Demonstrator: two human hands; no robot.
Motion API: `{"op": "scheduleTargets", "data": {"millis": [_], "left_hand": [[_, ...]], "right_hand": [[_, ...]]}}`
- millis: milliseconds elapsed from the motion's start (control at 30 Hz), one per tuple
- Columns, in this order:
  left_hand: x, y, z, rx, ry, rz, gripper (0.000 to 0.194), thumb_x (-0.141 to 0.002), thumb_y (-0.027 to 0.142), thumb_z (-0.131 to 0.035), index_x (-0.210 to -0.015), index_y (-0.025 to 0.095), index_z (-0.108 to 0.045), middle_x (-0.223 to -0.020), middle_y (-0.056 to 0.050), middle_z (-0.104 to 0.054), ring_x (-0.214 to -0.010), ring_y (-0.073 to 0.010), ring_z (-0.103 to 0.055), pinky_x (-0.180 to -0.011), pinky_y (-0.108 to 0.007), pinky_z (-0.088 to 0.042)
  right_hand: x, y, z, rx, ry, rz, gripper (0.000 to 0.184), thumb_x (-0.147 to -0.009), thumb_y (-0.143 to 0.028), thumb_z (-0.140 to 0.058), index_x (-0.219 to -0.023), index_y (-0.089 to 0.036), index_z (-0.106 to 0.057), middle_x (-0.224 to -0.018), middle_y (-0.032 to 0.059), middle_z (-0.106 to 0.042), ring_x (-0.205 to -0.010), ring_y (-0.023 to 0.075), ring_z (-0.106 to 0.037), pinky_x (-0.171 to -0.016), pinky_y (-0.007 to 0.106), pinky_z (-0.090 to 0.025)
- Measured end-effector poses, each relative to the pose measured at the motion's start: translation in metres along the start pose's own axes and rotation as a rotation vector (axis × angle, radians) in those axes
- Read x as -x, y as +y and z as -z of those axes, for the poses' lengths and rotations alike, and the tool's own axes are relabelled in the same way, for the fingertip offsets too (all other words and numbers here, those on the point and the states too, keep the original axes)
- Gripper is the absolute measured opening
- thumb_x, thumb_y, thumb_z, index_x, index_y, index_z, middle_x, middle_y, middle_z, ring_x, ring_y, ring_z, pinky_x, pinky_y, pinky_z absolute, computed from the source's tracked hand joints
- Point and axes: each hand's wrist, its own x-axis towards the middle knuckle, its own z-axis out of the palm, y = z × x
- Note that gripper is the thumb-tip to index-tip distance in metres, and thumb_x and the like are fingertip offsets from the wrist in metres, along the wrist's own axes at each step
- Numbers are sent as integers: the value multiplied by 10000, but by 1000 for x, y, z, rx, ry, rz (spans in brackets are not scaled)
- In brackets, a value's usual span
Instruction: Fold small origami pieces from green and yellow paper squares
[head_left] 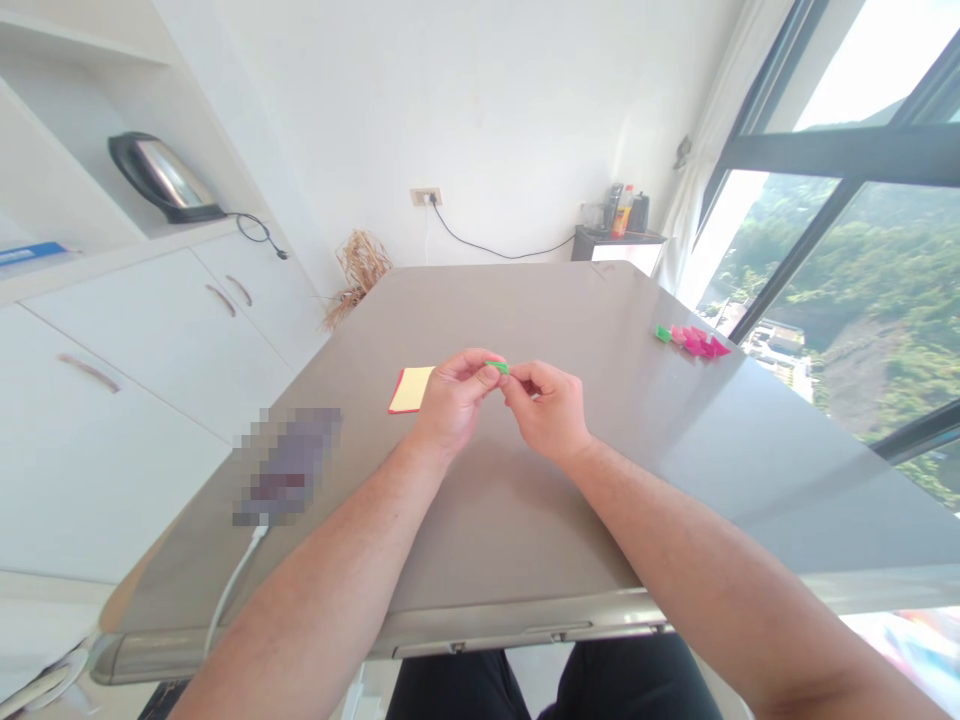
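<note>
Above the middle of the table, my left hand pinches a small piece of folded green paper between thumb and fingers. From the other side my right hand grips the same piece at its right end with closed fingertips. Most of the paper is covered by my fingers, so its full shape is hidden. Just left of my left hand lies a pad of pale yellow sticky notes with a red edge, partly behind that hand. Toward the right edge of the table sit several folded pink paper pieces and a folded green paper piece.
A pixelated, phone-like object with a white cable lies at the left of the grey table. White cabinets with an electric kettle stand left. A window is on the right, a small cabinet with bottles behind.
</note>
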Motion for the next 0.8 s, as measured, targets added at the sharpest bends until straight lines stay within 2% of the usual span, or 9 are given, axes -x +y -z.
{"op": "scheduleTargets", "data": {"millis": [200, 433, 567, 667, 800], "left_hand": [[2, -4, -5, -81, 95, -17, 185, -682, 298, -843, -785, 193, -731, -773, -7, -707, -736, -136, -652, -754, -311, -553], [2, -11, -3, -241, 106, -70, 127, -764, 291, -747, -817, 185, -701, -779, -12, -703, -746, -141, -645, -743, -291, -525], [0, -13, 1, -358, 91, -57, 130, -784, 302, -722, -804, 176, -695, -757, -9, -695, -730, -137, -638, -733, -285, -518], [0, -12, 1, -415, 82, -6, 176, -758, 325, -758, -819, 168, -705, -717, -9, -690, -659, -131, -627, -666, -280, -514], [0, -9, 0, -400, 104, 27, 245, -739, 351, -785, -879, 160, -723, -732, -26, -713, -628, -138, -642, -658, -299, -537]], "right_hand": [[-1, -2, 1, -16, -20, -90, 245, -882, -383, -619, -706, -224, -683, -618, -1, -676, -587, 140, -595, -641, 291, -475], [-3, -1, 1, -23, -39, -100, 249, -864, -363, -622, -668, -217, -667, -588, -7, -648, -557, 127, -558, -608, 282, -455], [-5, 1, 5, -54, -49, -88, 148, -811, -325, -647, -728, -211, -693, -662, 8, -696, -600, 137, -607, -617, 282, -480], [-9, 3, 9, -139, -41, -180, 148, -795, -347, -672, -802, -203, -707, -714, 21, -726, -638, 154, -663, -624, 282, -513], [-13, 6, 14, -155, -40, -256, 171, -814, -364, -651, -767, -202, -682, -655, 9, -698, -630, 167, -690, -618, 285, -521]]}}
